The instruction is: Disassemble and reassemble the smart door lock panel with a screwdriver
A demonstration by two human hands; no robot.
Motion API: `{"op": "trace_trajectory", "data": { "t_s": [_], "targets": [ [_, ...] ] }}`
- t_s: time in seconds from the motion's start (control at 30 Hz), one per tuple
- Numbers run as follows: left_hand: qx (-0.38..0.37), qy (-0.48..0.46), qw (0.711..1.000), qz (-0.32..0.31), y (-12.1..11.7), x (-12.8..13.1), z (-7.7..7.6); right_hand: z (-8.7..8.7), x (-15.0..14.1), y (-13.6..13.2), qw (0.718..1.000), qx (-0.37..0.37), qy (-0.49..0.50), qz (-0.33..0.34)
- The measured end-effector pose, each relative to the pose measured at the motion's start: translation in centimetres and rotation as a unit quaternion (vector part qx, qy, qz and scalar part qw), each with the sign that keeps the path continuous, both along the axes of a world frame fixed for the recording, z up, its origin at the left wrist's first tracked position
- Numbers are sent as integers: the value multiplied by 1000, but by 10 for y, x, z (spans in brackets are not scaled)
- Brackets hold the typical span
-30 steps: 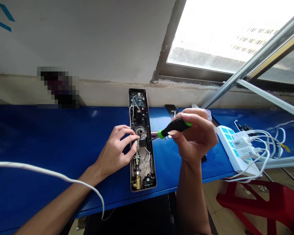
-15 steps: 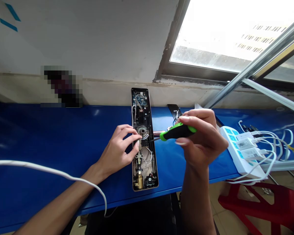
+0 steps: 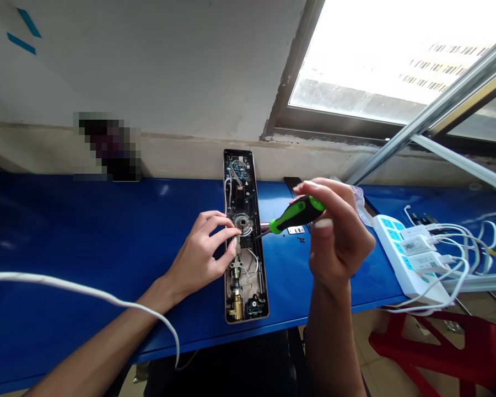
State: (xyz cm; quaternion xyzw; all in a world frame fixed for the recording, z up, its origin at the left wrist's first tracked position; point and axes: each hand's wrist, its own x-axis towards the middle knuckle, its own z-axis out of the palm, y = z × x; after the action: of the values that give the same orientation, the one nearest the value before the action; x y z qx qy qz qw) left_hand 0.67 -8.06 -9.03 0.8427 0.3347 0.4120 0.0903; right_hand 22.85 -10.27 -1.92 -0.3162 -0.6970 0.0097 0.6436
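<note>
An opened electronic door lock [image 3: 246,237] lies lengthwise on the blue table, its circuit board [image 3: 240,168] at the far end and a brass cylinder [image 3: 237,309] at the near end. Thumb and fingers of my left hand [image 3: 209,245] close around a small metal block [image 3: 238,242] near the lock's middle, just below a round hub [image 3: 243,223]. In my right hand [image 3: 339,231] is a green and black screwdriver [image 3: 297,214], tilted, its tip reaching to the lock's right inner side. The exact contact of the tip is too small to tell.
Right of the lock lie tiny dark screws [image 3: 301,240], a small light plate [image 3: 296,230] and a dark panel [image 3: 291,182]. A white power strip [image 3: 397,248] with plugged chargers sits at the right edge. A white cable [image 3: 107,298] crosses above my left forearm. A red stool [image 3: 450,347] stands below.
My right hand has changed its grip on the screwdriver: the handle has turned and the thumb has lifted. My left hand stays on the lock. The whole view has shifted slightly.
</note>
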Motion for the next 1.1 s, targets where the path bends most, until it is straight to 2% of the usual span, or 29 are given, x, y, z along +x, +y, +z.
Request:
{"op": "trace_trajectory", "data": {
  "t_s": [0.1, 0.17, 0.3, 0.43, 0.53, 0.6, 0.67, 0.77, 0.83, 1.0, 1.1],
  "targets": [
    [-1, -1, 1000, -1, 0, 0, 0, 2, -5, -3, 999, -32, 17, 40],
    [-3, 0, 1000, -1, 0, 0, 0, 3, -5, -2, 998, -17, 25, 54],
    [-1, -1, 1000, -1, 0, 0, 0, 1, 0, 2, 999, 34, 21, 8],
    [3, -2, 1000, -3, 0, 0, 0, 0, 0, -1, 999, 3, 10, -33],
    [3, 0, 1000, -2, 0, -1, 0, 1, -3, -6, 999, -48, 5, 18],
    [1, 1, 1000, -1, 0, -1, 0, 2, -3, -6, 997, -56, -6, 49],
    [1, 0, 1000, 0, 0, -1, 0, 1, -2, -4, 998, -29, -2, 51],
    [2, 0, 1000, 2, 0, 0, 0, -1, -2, 1, 999, 31, 15, 16],
    [0, 0, 1000, 2, 0, 0, 0, -2, -2, 2, 999, 46, 16, -3],
    [-6, 1, 1000, 1, 0, -1, -1, 0, -5, -3, 999, -24, 1, 32],
    [-6, 2, 1000, 1, 0, -1, -1, 1, -3, -2, 999, -13, -1, 43]
  ]
}}
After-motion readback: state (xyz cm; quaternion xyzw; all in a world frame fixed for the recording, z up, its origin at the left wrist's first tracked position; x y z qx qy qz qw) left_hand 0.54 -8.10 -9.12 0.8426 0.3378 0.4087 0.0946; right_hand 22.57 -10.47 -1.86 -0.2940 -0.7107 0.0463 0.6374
